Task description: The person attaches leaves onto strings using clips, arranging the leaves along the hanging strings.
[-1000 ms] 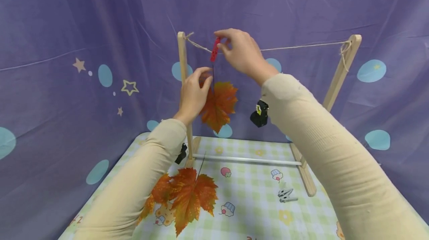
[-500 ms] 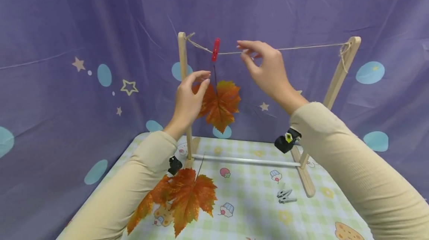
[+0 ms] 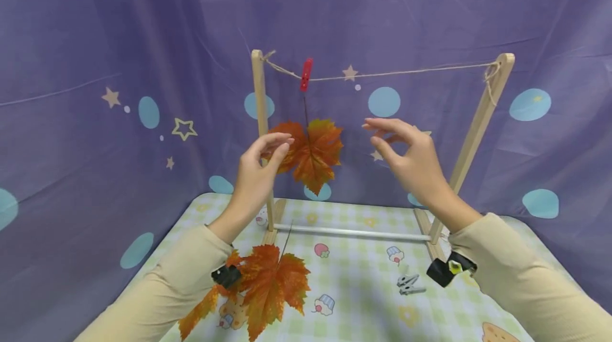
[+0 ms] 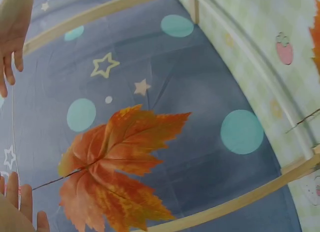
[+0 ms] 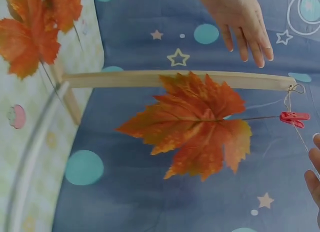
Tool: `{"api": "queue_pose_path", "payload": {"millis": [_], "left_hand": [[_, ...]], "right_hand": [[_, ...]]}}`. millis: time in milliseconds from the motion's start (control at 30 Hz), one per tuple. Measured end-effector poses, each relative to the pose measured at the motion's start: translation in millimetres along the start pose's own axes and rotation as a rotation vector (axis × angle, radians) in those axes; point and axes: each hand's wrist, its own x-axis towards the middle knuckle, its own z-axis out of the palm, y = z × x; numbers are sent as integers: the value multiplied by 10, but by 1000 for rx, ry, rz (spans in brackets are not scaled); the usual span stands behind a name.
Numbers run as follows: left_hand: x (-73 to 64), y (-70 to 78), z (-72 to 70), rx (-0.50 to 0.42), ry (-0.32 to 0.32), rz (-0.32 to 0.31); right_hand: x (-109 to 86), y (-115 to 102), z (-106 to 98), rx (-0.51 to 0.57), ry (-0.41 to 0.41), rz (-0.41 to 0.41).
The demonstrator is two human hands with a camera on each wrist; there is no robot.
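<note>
An orange maple leaf (image 3: 313,156) hangs by its stem from a red clothespin (image 3: 306,75) clipped on the string (image 3: 406,72). My left hand (image 3: 255,172) is in front of the leaf's left edge in the head view, fingers relaxed and holding nothing. To the right of the leaf, my right hand (image 3: 413,159) is in the air below the string, its fingers loosely bent around nothing. The right wrist view shows the clothespin (image 5: 294,118) gripping the stem near the knot. More maple leaves (image 3: 274,283) lie on the table at the front left, partly behind the left wrist camera.
A wooden frame has a left post (image 3: 260,97), a right post (image 3: 478,135) and a white crossbar (image 3: 354,232) low between them. Grey clothespins (image 3: 409,284) lie on the checked tablecloth (image 3: 354,289) at the right. A purple curtain (image 3: 201,55) stands behind.
My right hand has let go of the red clothespin and moved down and right. The left hand has come away from the stem, lower and leftward. The leaf stays hanging.
</note>
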Motion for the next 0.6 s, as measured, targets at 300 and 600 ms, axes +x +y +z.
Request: {"api": "queue_pose_path", "payload": {"millis": [300,600], "left_hand": [[-220,-113,-108,51,-86,-51],[-447,-277,-147,109,-125,-142]], "right_hand": [[-383,69,-46,29,10,50],[-683,168,-52,12,19,94]]}}
